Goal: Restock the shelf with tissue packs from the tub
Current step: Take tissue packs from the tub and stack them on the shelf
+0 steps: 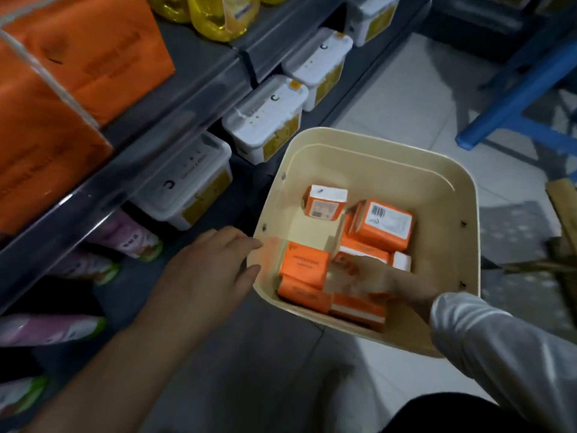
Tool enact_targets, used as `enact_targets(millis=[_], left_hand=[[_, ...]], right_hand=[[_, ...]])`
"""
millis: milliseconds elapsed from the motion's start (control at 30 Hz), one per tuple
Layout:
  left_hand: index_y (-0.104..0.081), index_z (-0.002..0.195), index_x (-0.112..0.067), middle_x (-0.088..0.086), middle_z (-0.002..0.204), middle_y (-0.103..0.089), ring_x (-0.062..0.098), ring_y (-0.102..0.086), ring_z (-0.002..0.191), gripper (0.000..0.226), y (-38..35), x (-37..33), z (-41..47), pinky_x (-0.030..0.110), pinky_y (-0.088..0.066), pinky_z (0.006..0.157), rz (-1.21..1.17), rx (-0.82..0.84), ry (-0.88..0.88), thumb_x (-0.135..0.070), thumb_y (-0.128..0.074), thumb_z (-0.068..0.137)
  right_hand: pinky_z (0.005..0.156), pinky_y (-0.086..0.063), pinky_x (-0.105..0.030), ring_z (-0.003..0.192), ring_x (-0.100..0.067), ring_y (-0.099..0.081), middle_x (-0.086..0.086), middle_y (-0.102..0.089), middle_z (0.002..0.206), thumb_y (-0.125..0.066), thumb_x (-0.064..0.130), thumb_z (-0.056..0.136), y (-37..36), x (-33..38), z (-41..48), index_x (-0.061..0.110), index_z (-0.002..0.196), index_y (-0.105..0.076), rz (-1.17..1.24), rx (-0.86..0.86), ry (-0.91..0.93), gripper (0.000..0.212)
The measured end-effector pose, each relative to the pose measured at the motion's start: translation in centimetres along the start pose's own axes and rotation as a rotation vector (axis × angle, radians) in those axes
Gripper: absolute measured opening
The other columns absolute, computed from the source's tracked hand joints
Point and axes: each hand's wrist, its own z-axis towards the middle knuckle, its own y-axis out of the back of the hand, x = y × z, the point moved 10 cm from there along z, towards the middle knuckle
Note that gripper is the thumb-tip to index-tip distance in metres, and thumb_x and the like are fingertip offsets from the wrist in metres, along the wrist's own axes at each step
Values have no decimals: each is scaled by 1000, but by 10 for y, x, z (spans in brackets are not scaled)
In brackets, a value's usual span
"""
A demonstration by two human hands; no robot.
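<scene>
Right hand (pixel 377 276) down in cream tub (pixel 406 164), blurred over orange tissue packs (pixel 304 264) — cannot tell its grip. Left hand (pixel 206 270): fingers loosely straight, holding nothing, tips at tub's left rim. Beyond — grey shelf (pixel 187 98), white lidded boxes (pixel 265 120) beneath.

Right hand (pixel 373 276), blurred, lies among orange tissue packs (pixel 304 265) in the cream tub (pixel 374 157).

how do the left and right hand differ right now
The left hand sits outside the tub, fingers straight at its rim; the right hand is down inside it among the orange tissue packs. The left hand shows clear; the right hand is blurred, so its grip cannot be told. The left forearm is bare; the right arm wears a white sleeve. Both are at the tub's near side.
</scene>
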Motion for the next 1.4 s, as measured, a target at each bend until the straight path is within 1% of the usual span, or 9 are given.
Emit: enact_targets(millis=[200, 433, 633, 867, 1000, 1100, 1200, 1333, 1400], left_hand=[[-57, 126, -26, -9, 118, -55, 11, -47, 108, 38, -16, -6, 9, 29, -44, 82, -43, 26, -5, -34, -57, 89], [-57, 127, -24, -8, 122, -54, 12, -46, 110, 40, -28, -11, 15, 24, -34, 80, -51, 76, 2, -33, -58, 89], [-57, 126, -26, -10, 119, -54, 7, -44, 107, 40, -31, -17, 17, 23, -33, 80, -63, 92, 1, -34, -58, 87], [-47, 134, -30, -13, 126, -50, 3, -39, 110, 48, -29, -28, 20, 21, -31, 83, -93, 93, -1, -36, -57, 88], [-33, 142, -33, -13, 135, -43, 6, -37, 122, 61, -26, -36, 23, 19, -30, 89, -161, 81, 14, -41, -57, 86], [-24, 145, -32, -13, 142, -37, 5, -35, 127, 77, -25, -42, 27, 20, -30, 93, -234, 69, 25, -45, -63, 80], [-21, 146, -33, -15, 141, -38, -1, -36, 119, 86, -19, -45, 30, 21, -31, 91, -362, 35, 80, -42, -70, 76], [-47, 119, -39, -23, 110, -55, -2, -53, 98, 52, -8, -41, 30, 19, -42, 74, -404, -19, 107, -39, -73, 74], [-46, 102, -40, -22, 94, -54, 1, -54, 87, 39, -4, -36, 28, 21, -41, 66, -393, -31, 138, -42, -73, 73]], right_hand=[[102, -41, -32, 121, -20, -49, 1, -48, 135, -76, 41, 70, -22, -25, 9, 22, 141, -34, -42, 83, -73, 84], [101, -42, -31, 119, -20, -50, -2, -49, 133, -73, 35, 76, -44, -31, 12, 21, 137, -40, -333, 125, -39, 72], [93, -45, -35, 110, -27, -57, -11, -58, 123, -54, 23, 91, -42, -25, 11, 13, 124, -54, -414, 74, -4, 35], [94, -41, -32, 115, -29, -54, -13, -57, 128, -56, 25, 88, 7, 3, -5, 15, 132, -47, -421, -15, 120, 46], [82, -39, -26, 106, -26, -56, -10, -61, 116, -60, 19, 86, 60, 41, -44, 13, 127, -52, -256, -156, 252, 43], [70, -37, -17, 85, -7, -53, -1, -59, 97, -63, 10, 83, 92, 85, -82, 10, 121, -57, 7, -265, 423, 38], [74, -43, -16, 81, 0, -54, -1, -63, 97, -63, 2, 83, 106, 124, -113, 8, 115, -59, 267, -270, 625, 33], [83, -46, -18, 92, -3, -57, -2, -64, 103, -63, 0, 84, 107, 137, -120, 5, 116, -58, 422, -267, 700, 32], [88, -48, -21, 96, -6, -59, -5, -65, 106, -65, 7, 86, 105, 128, -106, 6, 116, -60, 487, -270, 642, 31]])
